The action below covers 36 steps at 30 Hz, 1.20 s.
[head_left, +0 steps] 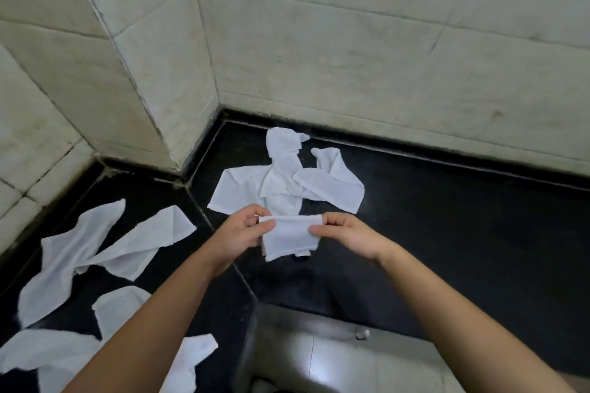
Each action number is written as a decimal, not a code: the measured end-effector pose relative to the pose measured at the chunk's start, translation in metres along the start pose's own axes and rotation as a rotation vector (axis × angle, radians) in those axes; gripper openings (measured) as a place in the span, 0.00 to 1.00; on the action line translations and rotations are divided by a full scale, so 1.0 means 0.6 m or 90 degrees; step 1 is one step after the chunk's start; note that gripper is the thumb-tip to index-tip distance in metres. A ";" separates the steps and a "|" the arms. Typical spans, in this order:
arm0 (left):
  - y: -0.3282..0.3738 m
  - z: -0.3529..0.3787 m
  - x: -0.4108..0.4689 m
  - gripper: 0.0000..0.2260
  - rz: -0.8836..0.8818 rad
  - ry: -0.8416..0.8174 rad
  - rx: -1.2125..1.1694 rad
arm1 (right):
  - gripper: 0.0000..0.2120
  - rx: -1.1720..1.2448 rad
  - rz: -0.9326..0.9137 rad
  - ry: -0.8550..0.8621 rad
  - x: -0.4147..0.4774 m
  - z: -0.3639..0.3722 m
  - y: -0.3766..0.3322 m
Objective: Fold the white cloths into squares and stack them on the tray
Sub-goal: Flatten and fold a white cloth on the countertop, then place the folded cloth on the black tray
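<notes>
Above the black worktop, left hand and right hand are pinching a folded white cloth, each grip clamped on an upper corner; loose cloths are lying at 12 o'clock.

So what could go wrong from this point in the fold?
The folded cloth hangs in the air, pinched only at its top corners by the left hand and right hand, so it may sag open. No tray is visible, so stacking may mean a carry. The loose cloths behind could get dragged.
</notes>
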<state>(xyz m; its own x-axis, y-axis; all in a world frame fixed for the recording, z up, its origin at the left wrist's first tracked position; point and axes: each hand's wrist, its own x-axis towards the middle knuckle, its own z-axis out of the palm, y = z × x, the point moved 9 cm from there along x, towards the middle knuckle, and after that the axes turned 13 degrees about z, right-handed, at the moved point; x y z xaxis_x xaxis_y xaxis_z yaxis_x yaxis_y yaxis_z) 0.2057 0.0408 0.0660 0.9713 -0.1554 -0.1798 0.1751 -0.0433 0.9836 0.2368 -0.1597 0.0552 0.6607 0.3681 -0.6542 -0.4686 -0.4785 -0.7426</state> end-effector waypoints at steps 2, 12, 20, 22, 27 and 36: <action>0.037 0.061 -0.001 0.06 0.012 -0.021 -0.008 | 0.18 0.082 -0.024 0.009 -0.050 -0.036 0.014; 0.107 0.506 -0.068 0.14 0.021 -0.186 0.054 | 0.25 0.192 -0.073 0.078 -0.368 -0.257 0.250; 0.078 0.966 -0.130 0.32 0.026 -0.390 0.069 | 0.33 0.307 -0.012 0.232 -0.665 -0.448 0.596; 0.086 1.051 -0.134 0.34 0.041 -0.416 0.057 | 0.31 0.370 -0.035 0.277 -0.725 -0.489 0.641; 0.094 1.246 -0.130 0.33 0.076 -0.457 0.047 | 0.28 0.483 -0.092 0.374 -0.839 -0.588 0.754; 0.104 1.527 -0.030 0.26 0.083 -0.522 -0.009 | 0.26 0.561 -0.079 0.444 -0.927 -0.801 0.869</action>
<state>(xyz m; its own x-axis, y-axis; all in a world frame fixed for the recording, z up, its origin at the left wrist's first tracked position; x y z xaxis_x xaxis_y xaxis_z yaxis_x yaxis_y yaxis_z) 0.0522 -0.8631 0.1168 0.5601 -0.8284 -0.0130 0.0768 0.0363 0.9964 -0.0933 -0.9970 0.1011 0.7848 -0.2837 -0.5510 -0.4453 0.3602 -0.8197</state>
